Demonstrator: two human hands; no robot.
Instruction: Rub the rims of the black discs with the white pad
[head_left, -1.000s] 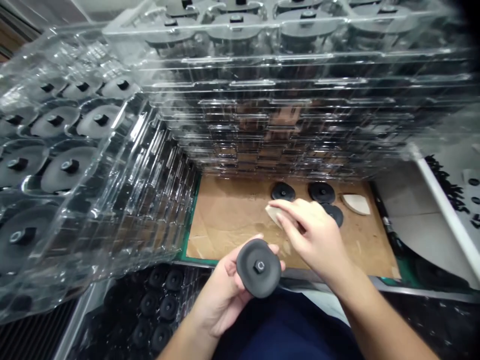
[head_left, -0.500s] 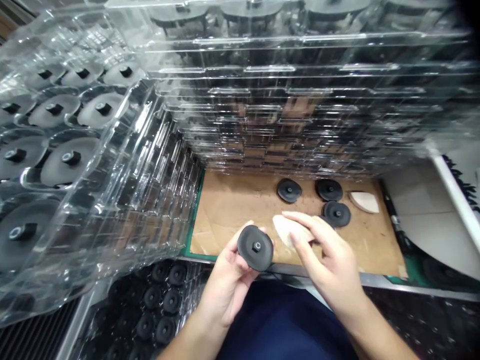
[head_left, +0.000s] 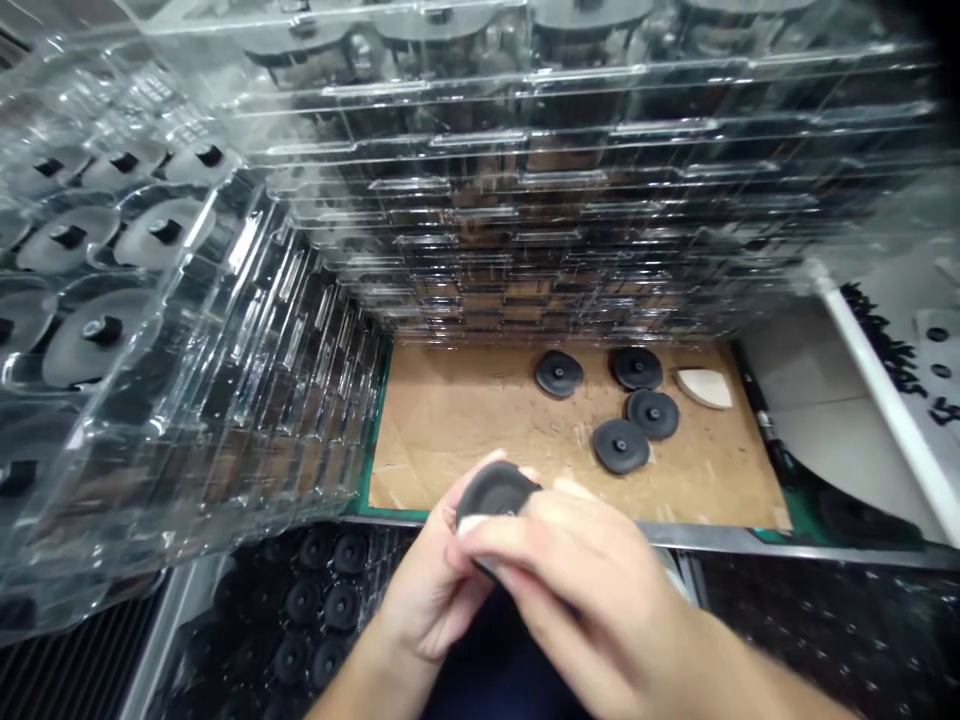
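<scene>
My left hand (head_left: 431, 580) is closed round a black round disc (head_left: 491, 490) with a small stud in its middle, held tilted just in front of the board's near edge. Over the disc's near side lies my right hand (head_left: 581, 570), its fingers wrapped round a white pad (head_left: 471, 524) that is mostly hidden; only a bit shows, against the disc's face. Farther off on the brown cardboard rest several similar discs (head_left: 621, 446), the closest one right of my hands. A white wedge-shaped pad (head_left: 703, 387) lies at their right.
Tall stacks of clear plastic trays stand at the back (head_left: 480, 200) and left (head_left: 247, 380), with discs in their pockets. Below the bench at left, a tray of black discs (head_left: 341, 605) shows. A white panel edge (head_left: 885, 400) bounds the right side.
My right hand has moved left and brought the white pad onto the disc, covering part of it. The disc in my left hand has tilted. The view has shifted slightly.
</scene>
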